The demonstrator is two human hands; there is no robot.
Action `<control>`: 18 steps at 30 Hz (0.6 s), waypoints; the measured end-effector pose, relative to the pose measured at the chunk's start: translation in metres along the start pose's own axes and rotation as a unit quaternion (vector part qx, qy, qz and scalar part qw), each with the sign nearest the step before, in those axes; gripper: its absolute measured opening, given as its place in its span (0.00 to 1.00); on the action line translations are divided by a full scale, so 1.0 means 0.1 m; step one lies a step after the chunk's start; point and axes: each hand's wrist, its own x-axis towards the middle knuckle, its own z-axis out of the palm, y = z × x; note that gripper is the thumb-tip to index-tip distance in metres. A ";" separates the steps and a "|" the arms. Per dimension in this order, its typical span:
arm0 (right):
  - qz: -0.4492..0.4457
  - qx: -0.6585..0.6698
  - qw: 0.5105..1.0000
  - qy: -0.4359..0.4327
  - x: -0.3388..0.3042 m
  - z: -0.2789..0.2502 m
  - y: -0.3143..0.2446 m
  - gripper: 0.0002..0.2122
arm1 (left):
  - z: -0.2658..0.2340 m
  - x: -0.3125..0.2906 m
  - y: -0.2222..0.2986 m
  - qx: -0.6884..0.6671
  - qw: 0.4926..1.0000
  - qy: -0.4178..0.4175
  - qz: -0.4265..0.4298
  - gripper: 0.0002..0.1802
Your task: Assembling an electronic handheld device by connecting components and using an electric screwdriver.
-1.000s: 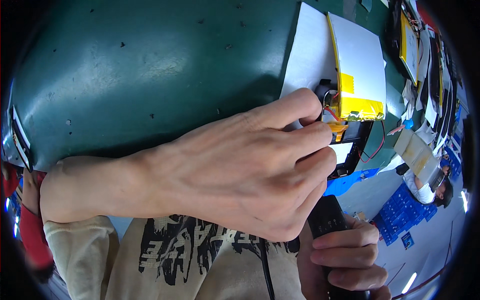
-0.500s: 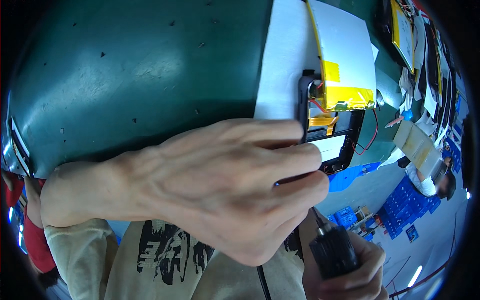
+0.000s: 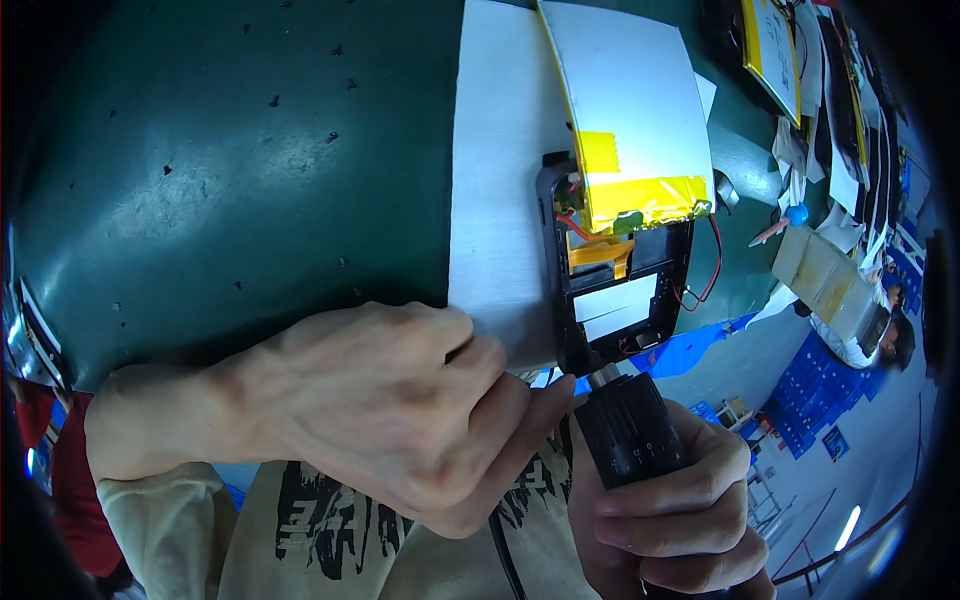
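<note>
My right hand (image 3: pixel 680 505) is wrapped round a black electric screwdriver (image 3: pixel 632 430). The screwdriver's metal nose reaches the near edge of a black plastic device housing (image 3: pixel 560 300); whether the bit touches it I cannot tell. Curled into a closed shape, my left hand (image 3: pixel 400 410) lies left of the screwdriver, one fingertip close to its nose. What those fingers hold, if anything, is hidden. Inside the open housing show an orange flat cable (image 3: pixel 603 256), a white panel (image 3: pixel 615 307) and red wires (image 3: pixel 715 270). A flat white battery pack (image 3: pixel 635 90) with yellow tape overlaps its far end.
The housing rests by a white sheet (image 3: pixel 500 200) on a green table mat (image 3: pixel 250 200) dotted with small dark specks. Battery packs (image 3: pixel 772 60) and papers are stacked at far right, near a blue-topped tool (image 3: pixel 795 215). Another person (image 3: pixel 870 340) sits beyond on the right.
My left hand has drawn back left and down, uncovering the housing's near end. The screwdriver has risen up to that end. Housing and sheet appear further left in the view.
</note>
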 end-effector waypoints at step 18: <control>0.018 -0.003 1.000 -0.022 0.00 0.08 0.00 0.16 | 0.01 -0.06 0.01 -0.024 1.000 -0.003 -0.001 0.16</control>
